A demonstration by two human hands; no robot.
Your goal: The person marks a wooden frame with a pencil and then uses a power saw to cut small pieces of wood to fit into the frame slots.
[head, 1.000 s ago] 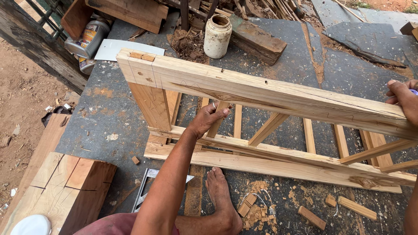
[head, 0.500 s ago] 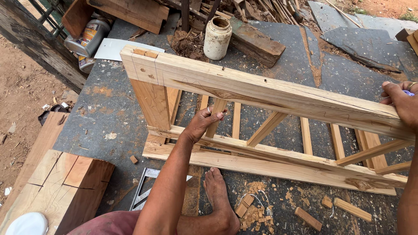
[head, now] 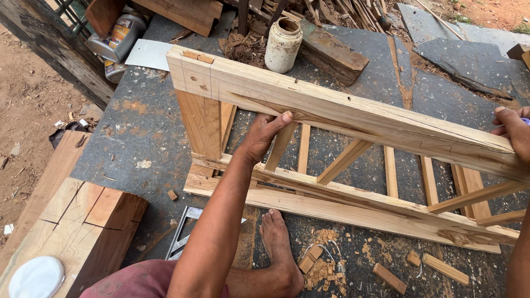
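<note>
Wooden frame (head: 353, 118), made of pale planks joined into a long ladder-like shape, stands on its edge on the dark grey worktop (head: 110, 138). Compared with half a second ago, the left hand (head: 264, 135) has moved up: before, it was lower, near the inner slats, and now its fingers are closed against the underside of the top rail, with the thumb pressed on the near face. The frame itself has hardly moved; it stays upright, and its lower rail rests on the worktop near the bare foot (head: 276, 243).

The right hand (head: 513, 138) is at the far right end of the top rail. It lies on the wood, but the picture cuts it at the border, so I cannot tell whether its fingers are clamped around the rail or only resting on it.

My judgement is that both hands now steady the frame from the top rail, one at each part of its length.

Small wood chips (head: 317, 262) lie beside the foot, a metal square (head: 185, 234) is partly under the arm, and a pale jar (head: 283, 44) stands behind the frame.
</note>
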